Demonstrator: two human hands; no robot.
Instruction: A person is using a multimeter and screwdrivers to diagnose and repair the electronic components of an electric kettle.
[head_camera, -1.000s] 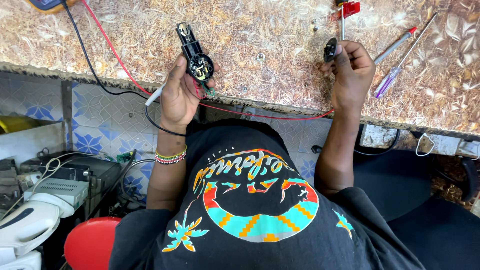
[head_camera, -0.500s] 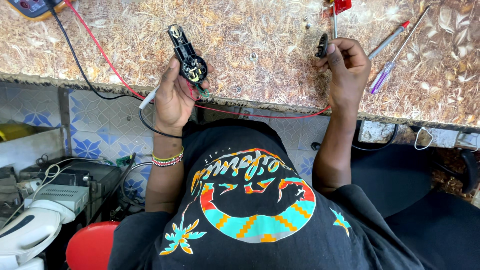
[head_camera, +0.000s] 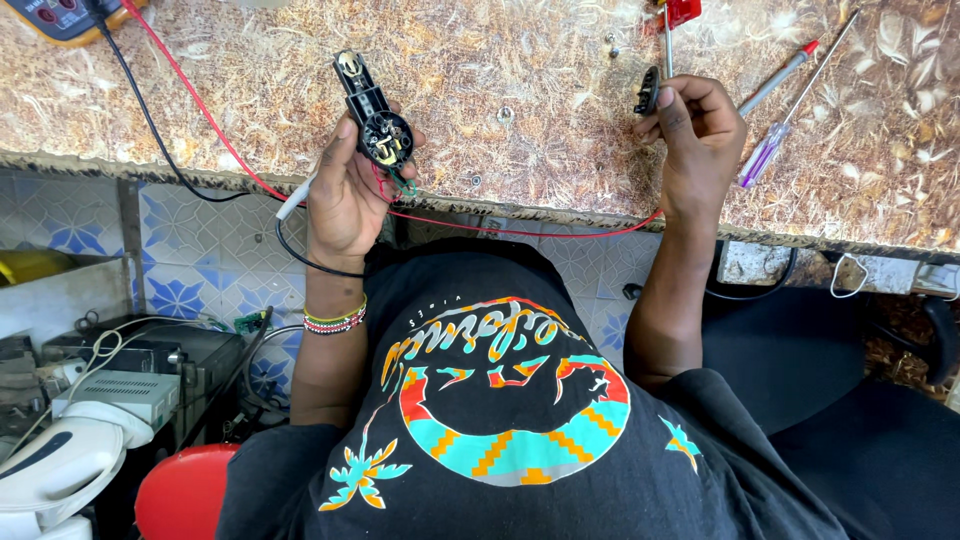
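Note:
My left hand (head_camera: 343, 200) is raised over the bench edge and grips a black electrical plug body (head_camera: 372, 118). The plug's round inside faces me, showing metal contacts and short red and green wires. A white probe tip sticks out under that hand. My right hand (head_camera: 700, 130) pinches a small black cover piece (head_camera: 649, 92) between thumb and fingers, held edge-on above the chipboard benchtop (head_camera: 520, 60). The two hands are well apart.
A multimeter (head_camera: 62, 14) lies at the far left with red (head_camera: 205, 125) and black (head_camera: 140, 110) leads running across the bench. Screwdrivers (head_camera: 775, 72) (head_camera: 763, 152) lie right of my right hand. Small screws (head_camera: 507, 115) rest mid-bench. A red stool (head_camera: 185, 492) and electronics boxes (head_camera: 120, 385) are below left.
Both hands keep their grip and stay almost in place. The plug body has tilted slightly, and the view has shifted so the multimeter shows more.

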